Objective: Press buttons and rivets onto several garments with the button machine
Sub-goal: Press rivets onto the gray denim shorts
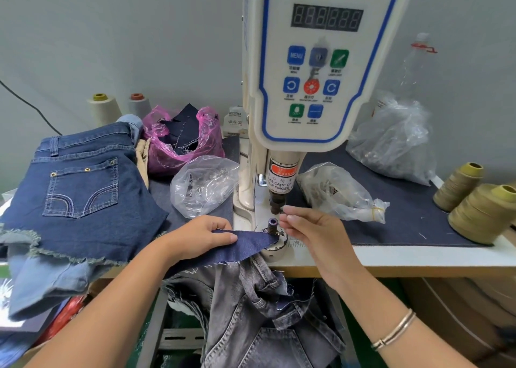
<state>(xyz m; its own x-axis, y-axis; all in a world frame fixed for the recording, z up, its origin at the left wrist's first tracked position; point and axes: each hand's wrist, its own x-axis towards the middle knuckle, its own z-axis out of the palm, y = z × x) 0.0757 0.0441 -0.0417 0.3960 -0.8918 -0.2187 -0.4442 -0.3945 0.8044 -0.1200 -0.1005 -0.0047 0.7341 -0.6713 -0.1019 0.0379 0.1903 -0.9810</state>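
Dark denim shorts (83, 189) lie over the bench's (391, 256) left edge, with a pink bag of dark scraps (181, 141) behind them and a clear bag of fasteners (203, 186) beside the machine. The left hand (201, 235) presses a dark denim scrap (245, 246) flat, fingers together, its tip lying on the lower die (275, 240) at the bench's front edge. The right hand (312, 228) pinches something too small to identify just beside the die post (272, 223), beneath the servo button machine (315, 68); olive thread cones (480, 211) sit at the right edge.
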